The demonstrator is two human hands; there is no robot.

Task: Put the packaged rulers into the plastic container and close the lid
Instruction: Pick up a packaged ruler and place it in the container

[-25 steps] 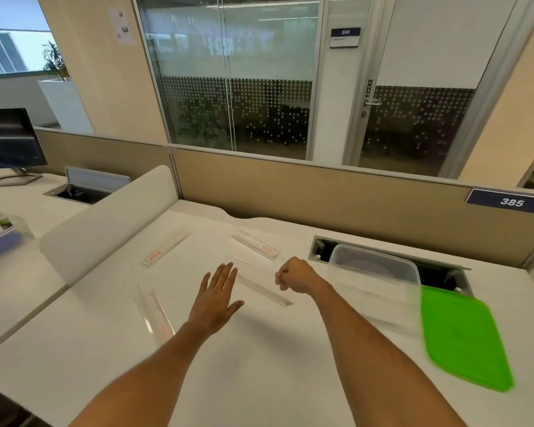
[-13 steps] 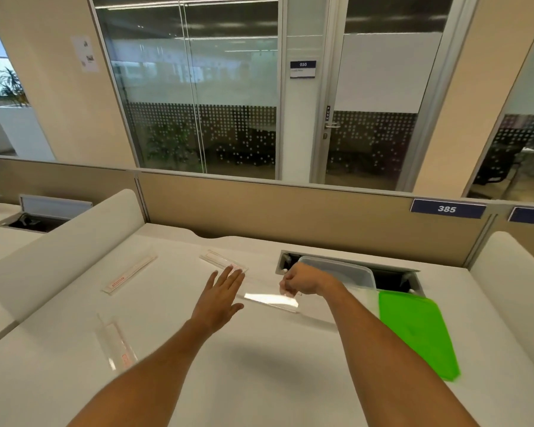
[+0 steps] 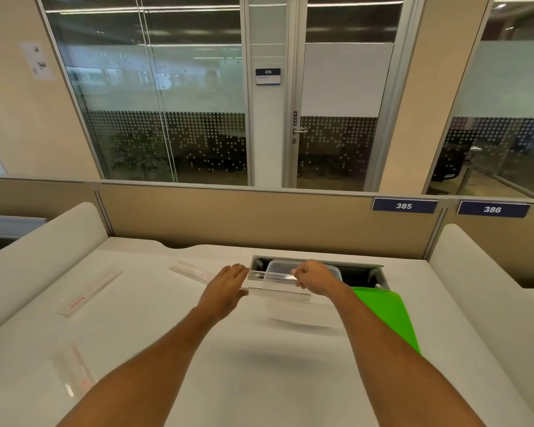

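two bare hands reach out over a white desk; the right hand has its grip pinched shut on one end of a clear packaged ruler; this held ruler is up in the air, lying flat and going from left to right; a soft shadow sits on the desk under it; the left hand has its fingers out straight and its grip apart; it is right at the left end of the held ruler, but i cannot tell if it touches it or just sits beside it;

the held ruler is just in front of the clear plastic container; the container has no lid on and sits at the far side of the desk, by a dark slot in the desk top; part of the container is seen through the ruler's clear pack; the green lid lies flat on the desk to the right of the container, partly hidden by the right arm;

three more packaged rulers lie flat on the desk; one is just left of the left hand; one is further left, well apart from the hands; one is near the front left, close to the left arm; each has a small red mark on it
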